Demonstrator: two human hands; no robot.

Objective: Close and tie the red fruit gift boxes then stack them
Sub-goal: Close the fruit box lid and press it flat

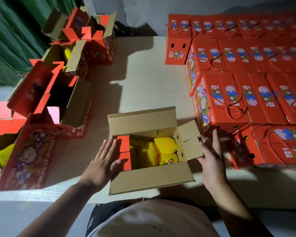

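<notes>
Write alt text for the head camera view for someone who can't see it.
A person's left hand presses a red side flap and the right hand touches the opposite flap of an open box of yellow-netted fruit. Closed red gift boxes are stacked right; open boxes wait left.

Fruit packing room: rows of closed red gift boxes (246, 93) stacked right of the worktop (143, 79), open boxes (61, 100) left.

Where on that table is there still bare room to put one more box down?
The bare tabletop runs up the middle, bordered by the unclosed boxes on the left, the closed red boxes on the right and the open box in front. Both sides are crowded; the right is packed tight.
</notes>
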